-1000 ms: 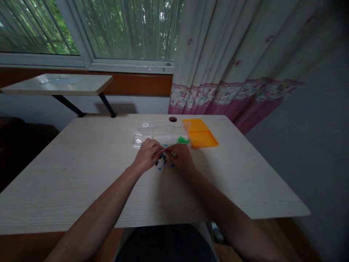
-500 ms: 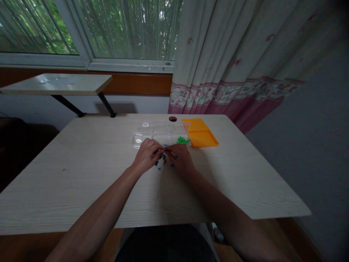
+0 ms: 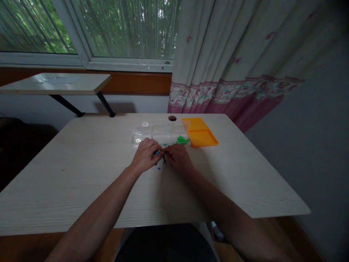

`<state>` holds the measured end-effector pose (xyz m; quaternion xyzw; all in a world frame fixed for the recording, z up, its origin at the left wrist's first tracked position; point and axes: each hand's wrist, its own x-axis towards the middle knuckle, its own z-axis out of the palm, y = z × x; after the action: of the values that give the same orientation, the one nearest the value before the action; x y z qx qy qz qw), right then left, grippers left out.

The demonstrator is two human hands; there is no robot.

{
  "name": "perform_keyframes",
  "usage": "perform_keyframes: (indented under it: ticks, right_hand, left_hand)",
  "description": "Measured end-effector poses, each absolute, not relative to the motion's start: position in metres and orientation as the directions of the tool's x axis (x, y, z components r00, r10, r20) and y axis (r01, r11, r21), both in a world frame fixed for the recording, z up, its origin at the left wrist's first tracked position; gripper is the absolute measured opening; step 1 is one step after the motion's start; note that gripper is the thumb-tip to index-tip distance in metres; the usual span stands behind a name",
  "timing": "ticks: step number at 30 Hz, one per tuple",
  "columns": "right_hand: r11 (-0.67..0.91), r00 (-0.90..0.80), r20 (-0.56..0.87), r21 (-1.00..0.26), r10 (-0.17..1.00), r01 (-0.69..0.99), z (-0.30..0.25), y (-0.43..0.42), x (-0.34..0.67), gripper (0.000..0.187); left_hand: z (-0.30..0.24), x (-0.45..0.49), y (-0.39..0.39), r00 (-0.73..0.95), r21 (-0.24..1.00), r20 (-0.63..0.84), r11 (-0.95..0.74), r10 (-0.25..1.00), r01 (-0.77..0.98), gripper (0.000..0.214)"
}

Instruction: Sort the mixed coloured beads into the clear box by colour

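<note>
My left hand [image 3: 145, 155] and my right hand [image 3: 180, 158] meet fingertip to fingertip low over the middle of the table. Both are closed in a pinch, and what sits between the fingers is too small and dark to make out. Around and beneath the fingertips lie several small blue pieces [image 3: 159, 168] mixed with dark ones; the fingers hide part of this pile. Just beyond my right hand, a heap of small green pieces [image 3: 181, 139] lies in the near right part of a clear plastic compartment tray [image 3: 138, 140].
An open orange plastic case [image 3: 203, 138] lies right of the tray. Behind them the pale wooden table [image 3: 89, 174] has a round cable hole [image 3: 172, 118]. A raised shelf [image 3: 62, 85] on black legs stands at the back left. A curtain [image 3: 207, 72] hangs behind the right side.
My right fingers have shifted slightly left and inward, covering more of the pile. My left hand stays almost in place. The whole view has moved very slightly.
</note>
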<state>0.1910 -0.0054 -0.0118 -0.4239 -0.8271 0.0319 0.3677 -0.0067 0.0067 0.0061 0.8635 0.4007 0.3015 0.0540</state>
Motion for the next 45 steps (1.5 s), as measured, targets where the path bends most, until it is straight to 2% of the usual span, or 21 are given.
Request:
perform_keyframes:
  ticks: [11, 20, 25, 35, 45]
  right_hand:
    - [0.591, -0.331, 0.553, -0.396, 0.765, 0.703, -0.010, -0.007, 0.190, 0.019]
    - [0.473, -0.279, 0.493, -0.327, 0.824, 0.818, -0.013, -0.005, 0.198, 0.007]
    - [0.457, -0.298, 0.452, -0.298, 0.841, 0.838, -0.008, -0.008, 0.195, 0.006]
    - [0.477, -0.304, 0.479, -0.294, 0.824, 0.828, -0.006, -0.010, 0.193, 0.012]
    - [0.488, -0.349, 0.435, -0.264, 0.830, 0.832, -0.001, -0.015, 0.192, 0.013]
  left_hand:
    - [0.007, -0.010, 0.010, 0.453, 0.360, 0.495, -0.649, 0.742, 0.670, 0.018]
    - [0.001, -0.019, 0.023, 0.195, 0.390, 0.604, -0.500, 0.773, 0.774, 0.021]
    - [-0.006, -0.018, 0.031, 0.191, 0.372, 0.594, -0.477, 0.782, 0.796, 0.022]
    - [-0.007, -0.015, 0.031, 0.191, 0.352, 0.593, -0.465, 0.783, 0.812, 0.024]
    - [-0.008, -0.014, 0.030, 0.211, 0.330, 0.608, -0.485, 0.765, 0.810, 0.031]
